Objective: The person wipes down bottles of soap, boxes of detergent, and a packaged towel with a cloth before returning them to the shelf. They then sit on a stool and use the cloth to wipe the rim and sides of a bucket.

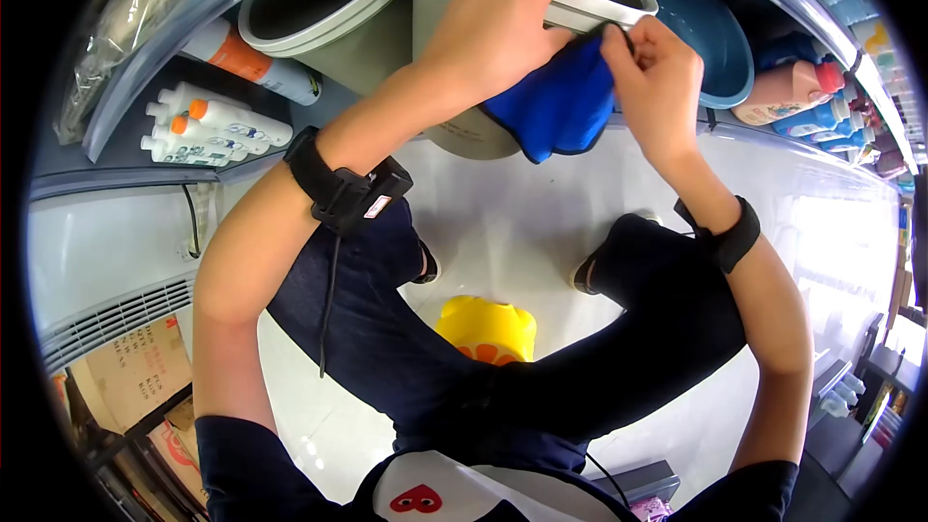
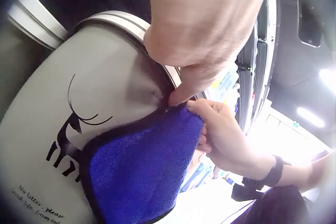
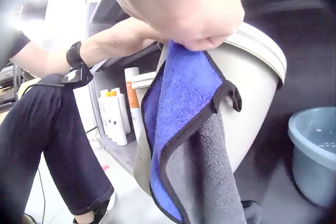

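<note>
The person would do well to brace the pale-grey, round plastic bin [image 2: 52, 103] and smooth the blue-and-grey, black-edged fleecy cloth [image 1: 561, 101] hanging outside it. The left hand [image 1: 507, 14] bends over the rim, thumb at the cloth's edge, its grip unclear; the right hand [image 1: 659, 68] pinches the cloth's upper corner.

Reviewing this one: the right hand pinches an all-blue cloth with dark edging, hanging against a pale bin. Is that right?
Not quite: the cloth is blue and grey, as the right wrist view shows. The right hand does pinch it, and it hangs, dark-edged, against a pale bin.
</note>
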Demonstrator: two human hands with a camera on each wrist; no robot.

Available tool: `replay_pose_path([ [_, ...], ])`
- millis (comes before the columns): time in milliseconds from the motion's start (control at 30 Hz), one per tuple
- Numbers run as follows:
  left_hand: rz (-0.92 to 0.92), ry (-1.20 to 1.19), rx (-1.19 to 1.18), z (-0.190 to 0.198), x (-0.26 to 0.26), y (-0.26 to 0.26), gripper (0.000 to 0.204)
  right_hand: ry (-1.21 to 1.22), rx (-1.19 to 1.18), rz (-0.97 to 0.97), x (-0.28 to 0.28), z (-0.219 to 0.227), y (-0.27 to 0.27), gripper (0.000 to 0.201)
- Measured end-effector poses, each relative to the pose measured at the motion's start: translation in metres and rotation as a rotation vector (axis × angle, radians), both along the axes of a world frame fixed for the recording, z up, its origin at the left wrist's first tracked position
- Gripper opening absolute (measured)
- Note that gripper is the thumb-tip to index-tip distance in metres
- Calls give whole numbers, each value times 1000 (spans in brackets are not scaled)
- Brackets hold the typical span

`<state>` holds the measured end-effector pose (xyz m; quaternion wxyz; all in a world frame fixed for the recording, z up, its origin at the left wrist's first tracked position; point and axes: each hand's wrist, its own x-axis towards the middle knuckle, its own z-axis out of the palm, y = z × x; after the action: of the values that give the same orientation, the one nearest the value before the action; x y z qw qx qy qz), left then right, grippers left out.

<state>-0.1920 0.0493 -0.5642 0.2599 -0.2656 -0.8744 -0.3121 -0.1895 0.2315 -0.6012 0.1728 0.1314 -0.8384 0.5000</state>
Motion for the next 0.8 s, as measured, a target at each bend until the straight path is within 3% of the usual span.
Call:
replay_pose_path([
  [100,18,12,18,-1,0,3,30,-106,8,-61,-3,2,9,31],
  [200,29,16,0,0,-1,6,29,-89,-93,-10,0,3,2,30],
  [300,27,21,-31,1,2,8,27,-4,-21,72,4,6,-4,30],
  [733,71,49,9,-3,-6,12,28,-106,-9,-77,-11,4,9,30],
  [800,79,55,-9,-2,-4,10,28,-63,-2,-30,-9,5,4,29],
])
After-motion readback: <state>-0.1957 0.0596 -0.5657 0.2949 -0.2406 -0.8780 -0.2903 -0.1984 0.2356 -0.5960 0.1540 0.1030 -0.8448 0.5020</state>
